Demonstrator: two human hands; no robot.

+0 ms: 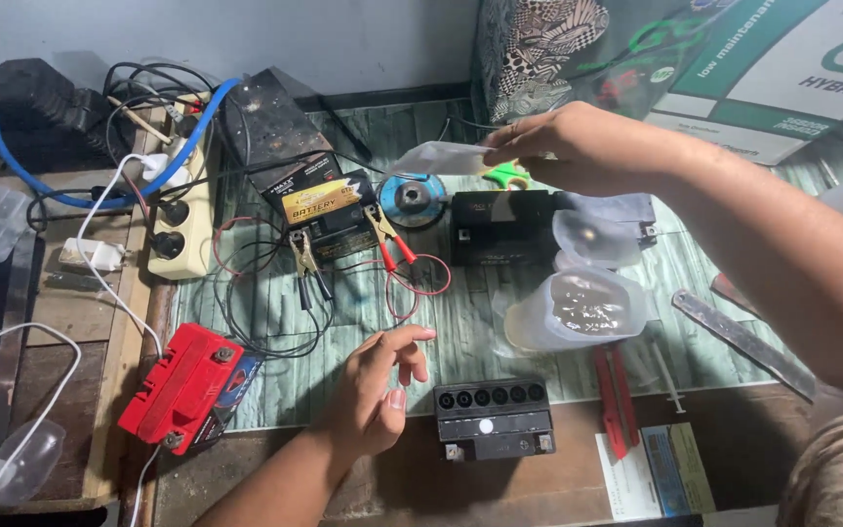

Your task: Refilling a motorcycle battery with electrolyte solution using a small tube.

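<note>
Black battery (493, 420): sits at the near edge of the bench, long axis left to right, a row of round filler ports along its far side facing up.
Left hand (375, 385): hovers just left of the black battery, not touching it; palm turned to the right, fingers loosely curled and empty, forearm entering from the lower edge.
Red battery (183, 388): lies at the near left, tilted, long axis running from near left to far right.
Plastic jug (578, 307): translucent, stands beyond the black battery and to its right, mouth up, liquid inside.
Right hand (566, 144): reaches across from the right, above the bench; thumb and fingers pinch a thin translucent plastic piece (438, 158) whose long axis runs left to right, free end pointing left.
Second black battery (504, 226): lies under the right hand, long axis left to right.
Boxed battery (322, 210): at far centre, two clamp leads (345, 256) resting in front of it.
Power strip (180, 220): cream, at far left, plugs and cables attached.
Surface: green patterned mat (461, 322) over a wooden bench (70, 322).
Room: pale wall (343, 39) behind; printed cardboard box (763, 68) leaning at far right.
</note>
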